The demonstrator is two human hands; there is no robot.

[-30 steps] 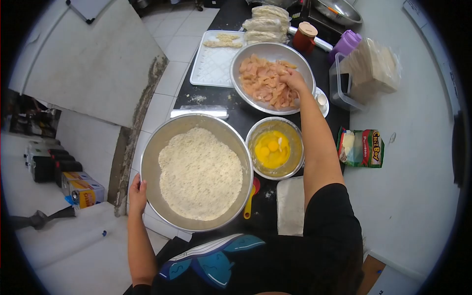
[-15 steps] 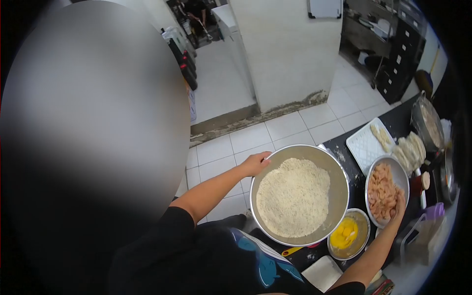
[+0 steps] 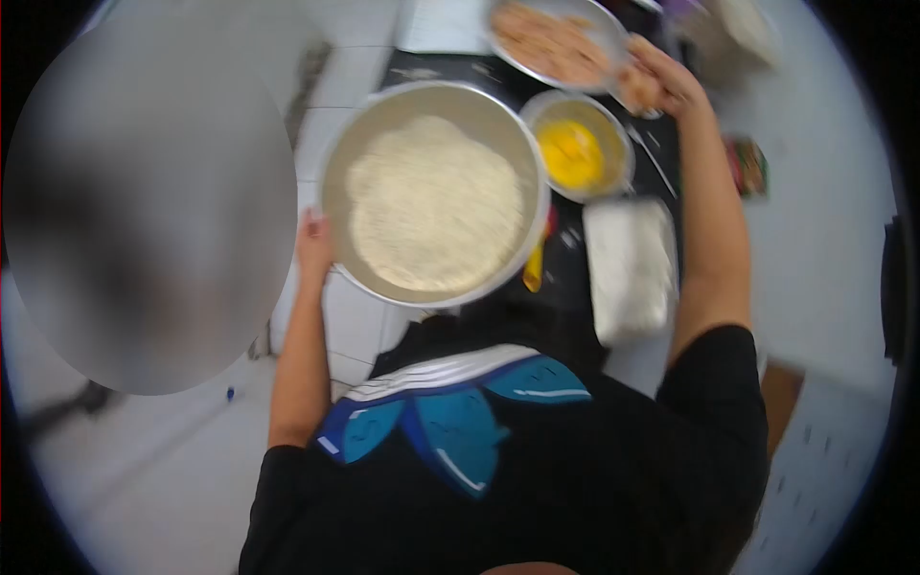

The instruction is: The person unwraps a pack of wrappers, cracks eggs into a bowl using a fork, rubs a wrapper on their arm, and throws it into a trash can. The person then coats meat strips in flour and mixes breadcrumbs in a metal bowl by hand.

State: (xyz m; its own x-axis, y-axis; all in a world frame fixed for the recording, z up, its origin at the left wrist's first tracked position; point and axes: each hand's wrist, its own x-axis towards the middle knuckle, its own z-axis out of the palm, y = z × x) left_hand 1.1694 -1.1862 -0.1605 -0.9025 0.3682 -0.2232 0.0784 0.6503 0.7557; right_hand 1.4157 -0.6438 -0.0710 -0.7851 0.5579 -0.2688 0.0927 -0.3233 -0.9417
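One large bowl [image 3: 436, 101] at the centre, one small bowl [image 3: 618, 158] upper right of it and one meat bowl [image 3: 609, 34] at the top edge make three. Hands total two: one left hand [image 3: 314, 247], one right hand [image 3: 666, 81]. One white pack [image 3: 628, 278], one tray [image 3: 446, 24] and, through the blur, apparently one fork [image 3: 652, 161].

Big round metal bowl [image 3: 340, 149], shiny rim, loaded with off-white flour [image 3: 436, 206] that's spread in a loose, roundish patch with bare metal left showing around it. It's held at its left rim by the left hand [image 3: 314, 249]. Some raw chicken [image 3: 636, 88], pale pinkish-orange and pretty blurry, is clutched in the right hand [image 3: 669, 81], right by the edge of the chicken bowl [image 3: 602, 29]. That one's metal too, partly cut off at the top, and more raw strips [image 3: 551, 43] are piled inside.
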